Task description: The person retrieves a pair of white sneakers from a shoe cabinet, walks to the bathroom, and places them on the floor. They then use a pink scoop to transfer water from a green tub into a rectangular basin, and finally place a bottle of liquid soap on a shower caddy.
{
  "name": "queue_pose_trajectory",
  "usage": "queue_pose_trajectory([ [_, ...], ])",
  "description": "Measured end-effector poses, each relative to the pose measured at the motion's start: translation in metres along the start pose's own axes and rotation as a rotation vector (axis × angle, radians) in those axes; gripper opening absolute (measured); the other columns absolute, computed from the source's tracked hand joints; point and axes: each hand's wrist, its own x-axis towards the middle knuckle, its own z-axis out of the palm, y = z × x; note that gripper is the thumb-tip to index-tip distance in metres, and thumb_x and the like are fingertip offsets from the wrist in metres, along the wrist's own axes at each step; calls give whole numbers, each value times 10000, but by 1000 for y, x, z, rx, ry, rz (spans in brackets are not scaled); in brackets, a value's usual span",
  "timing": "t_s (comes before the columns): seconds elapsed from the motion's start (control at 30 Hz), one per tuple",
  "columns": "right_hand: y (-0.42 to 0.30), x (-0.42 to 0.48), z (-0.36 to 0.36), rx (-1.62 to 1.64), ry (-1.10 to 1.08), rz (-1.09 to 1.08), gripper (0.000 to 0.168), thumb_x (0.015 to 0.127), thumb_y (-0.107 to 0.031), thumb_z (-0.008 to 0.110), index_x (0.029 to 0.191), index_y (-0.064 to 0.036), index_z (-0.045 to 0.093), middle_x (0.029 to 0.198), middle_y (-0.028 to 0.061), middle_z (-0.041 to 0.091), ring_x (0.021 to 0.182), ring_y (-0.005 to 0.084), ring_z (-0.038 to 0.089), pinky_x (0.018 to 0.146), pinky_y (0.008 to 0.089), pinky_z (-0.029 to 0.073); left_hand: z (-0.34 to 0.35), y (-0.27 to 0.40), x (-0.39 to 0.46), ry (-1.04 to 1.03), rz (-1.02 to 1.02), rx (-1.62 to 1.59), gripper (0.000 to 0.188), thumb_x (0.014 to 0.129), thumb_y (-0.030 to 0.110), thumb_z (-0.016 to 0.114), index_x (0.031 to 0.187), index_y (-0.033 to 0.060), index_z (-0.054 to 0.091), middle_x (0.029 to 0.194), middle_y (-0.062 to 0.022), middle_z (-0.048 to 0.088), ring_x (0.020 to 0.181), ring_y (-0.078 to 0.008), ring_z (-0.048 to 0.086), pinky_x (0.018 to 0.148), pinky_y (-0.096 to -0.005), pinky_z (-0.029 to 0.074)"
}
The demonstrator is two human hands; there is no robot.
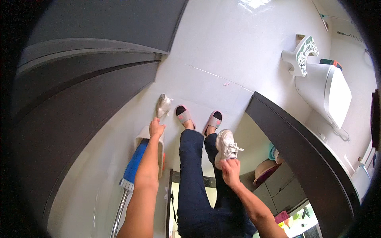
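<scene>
In the head view, my right hand [231,172] grips the heel end of a white lace-up sneaker [225,142], which is held up in front of my right trouser leg with its laces hanging loose. Its mate, another whitish sneaker [163,106], lies near the dark panel on the left. My left hand [157,128] is just below that shoe's near end; whether the fingers touch or grip it is unclear. Pink and grey slides [183,116] are on my feet, between the two shoes.
A blue mop head [136,162] with a metal handle rests by a whitish bin [161,148] at left. Dark panels [98,80] rise on the left, and a dark door edge [285,131] crosses the right. Beyond stand a toilet [320,89] and a small printed stool [301,59].
</scene>
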Motion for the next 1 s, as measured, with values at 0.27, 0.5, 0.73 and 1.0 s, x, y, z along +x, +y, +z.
queue_pose_trajectory([
  [0.27,43,13,16,-183,172,-126,285,533,-95,675,807,-144,612,748,36,439,712,236,451,691,371,326,115,-36,142,132,-7,82,1006,499,124,828,1342,8,291,1337,-184,395,1269,-314,343,1055,-380,279],
  [0.5,61,58,19,-86,329,47,253,518,-61,671,757,-130,629,760,56,444,720,242,424,660,353,326,114,-65,239,-167,135,-232,1069,467,54,773,1380,149,225,1317,-154,422,1218,-320,404,1042,-422,289],
  [0.73,55,56,29,-70,281,78,268,574,-133,671,841,-139,639,810,54,479,748,244,464,676,365,331,125,20,176,-244,188,-166,949,438,60,775,1273,60,326,1192,-183,502,1099,-329,499,973,-394,395],
  [1.0,57,49,32,226,282,507,299,708,-130,638,998,-88,578,918,154,552,835,351,535,716,426,413,55,150,-22,-360,654,-184,949,459,49,798,1257,23,285,1220,-196,387,1159,-353,383,995,-422,332],
])
